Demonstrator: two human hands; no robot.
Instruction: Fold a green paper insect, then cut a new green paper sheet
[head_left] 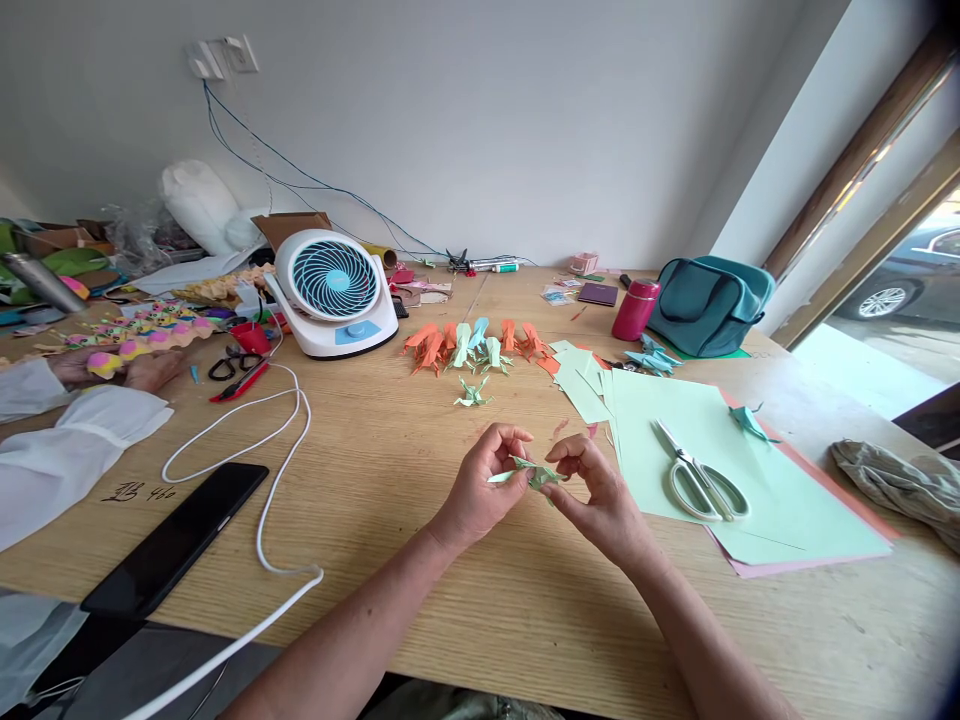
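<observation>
Above the wooden table [352, 480], my left hand [489, 482] and right hand [600, 495] pinch a green paper figure [541, 474] between them; tugging too hard could bend or tear its thin folds.

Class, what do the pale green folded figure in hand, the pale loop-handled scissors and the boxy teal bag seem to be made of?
Pale green folded figure: likely matt paper, by its thin edges and creases.
Pale loop-handled scissors: shiny metal blades, by their silvery gleam; the handles may be plastic or coated metal.
Boxy teal bag: probably dull fabric, by its soft folds.
</observation>
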